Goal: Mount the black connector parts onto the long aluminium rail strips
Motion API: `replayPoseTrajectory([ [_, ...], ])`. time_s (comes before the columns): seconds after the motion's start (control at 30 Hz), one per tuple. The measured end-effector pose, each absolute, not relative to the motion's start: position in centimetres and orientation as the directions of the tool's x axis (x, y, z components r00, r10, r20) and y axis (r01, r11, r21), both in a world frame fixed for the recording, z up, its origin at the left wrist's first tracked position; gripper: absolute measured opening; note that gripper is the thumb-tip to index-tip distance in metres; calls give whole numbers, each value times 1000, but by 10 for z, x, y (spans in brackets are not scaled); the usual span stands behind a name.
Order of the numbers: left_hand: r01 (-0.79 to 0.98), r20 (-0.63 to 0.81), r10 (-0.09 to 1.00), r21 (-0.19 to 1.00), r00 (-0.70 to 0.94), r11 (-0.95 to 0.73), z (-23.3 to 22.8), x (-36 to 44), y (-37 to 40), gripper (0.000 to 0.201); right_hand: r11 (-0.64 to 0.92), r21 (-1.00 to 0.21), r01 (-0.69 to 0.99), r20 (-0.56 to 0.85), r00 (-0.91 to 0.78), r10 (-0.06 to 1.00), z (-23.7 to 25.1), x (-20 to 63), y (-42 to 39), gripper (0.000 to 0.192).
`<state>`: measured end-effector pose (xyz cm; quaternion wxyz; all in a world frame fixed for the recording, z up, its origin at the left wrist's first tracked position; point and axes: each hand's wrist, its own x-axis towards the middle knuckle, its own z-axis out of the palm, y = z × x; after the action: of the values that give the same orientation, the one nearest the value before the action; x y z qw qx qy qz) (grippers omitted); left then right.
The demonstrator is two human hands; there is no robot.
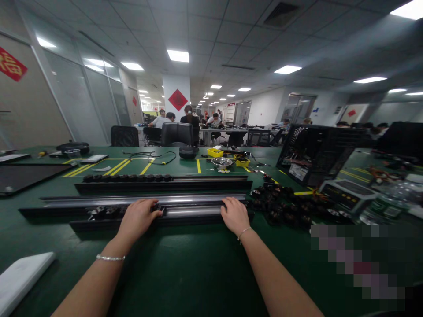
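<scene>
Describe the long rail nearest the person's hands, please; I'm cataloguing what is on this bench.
The near rail is a long, narrow bar lying flat on the green table, running left to right. It looks like black casing with a shiny silver metal strip along its top. Small dark parts sit in it toward the left end. The left hand rests on it, fingers over those parts; the right hand presses flat near its right end. A second, similar rail lies parallel behind it.

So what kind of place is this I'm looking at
Likely an open-plan assembly workshop: a green work table with yellow markings, long black rails, a pile of small black parts, and people at desks behind.
</scene>
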<state>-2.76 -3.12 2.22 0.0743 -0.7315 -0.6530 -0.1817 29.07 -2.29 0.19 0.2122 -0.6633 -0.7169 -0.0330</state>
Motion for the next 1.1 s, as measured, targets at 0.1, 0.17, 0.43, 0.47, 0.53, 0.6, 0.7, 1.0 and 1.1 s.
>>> replayPoseTrajectory([
  [0.1, 982, 369, 926, 132, 77, -134, 22, -27, -31, 45, 113, -238, 965, 341, -26, 940, 1, 291, -23, 39],
  [0.17, 981, 370, 926, 137, 80, -139, 22, -27, -32, 45, 111, -242, 964, 334, -25, 942, 1, 291, -22, 40],
  [0.43, 975, 367, 928, 174, 65, -137, 23, -22, -33, 43, 109, -249, 962, 317, -26, 948, 3, 291, -23, 40],
  [0.47, 975, 362, 930, 176, 62, -133, 23, -21, -33, 43, 111, -247, 963, 320, -27, 947, 3, 291, -23, 40],
  [0.53, 975, 349, 936, 180, 57, -126, 23, -21, -33, 42, 114, -247, 962, 329, -27, 944, 3, 291, -23, 40],
  [0.6, 974, 340, 939, 186, 59, -129, 23, -21, -32, 43, 114, -249, 962, 332, -26, 943, 3, 291, -23, 40],
  [0.7, 971, 336, 940, 200, 61, -134, 23, -19, -32, 42, 110, -253, 961, 325, -23, 945, 3, 291, -23, 40],
  [1.0, 961, 349, 936, 241, 41, -132, 20, -9, -32, 40, 120, -249, 961, 329, -33, 944, 2, 291, -23, 40],
  [1.1, 958, 328, 944, 262, 24, -116, 17, -8, -32, 40, 119, -254, 960, 327, -30, 945, 2, 291, -23, 40],
])
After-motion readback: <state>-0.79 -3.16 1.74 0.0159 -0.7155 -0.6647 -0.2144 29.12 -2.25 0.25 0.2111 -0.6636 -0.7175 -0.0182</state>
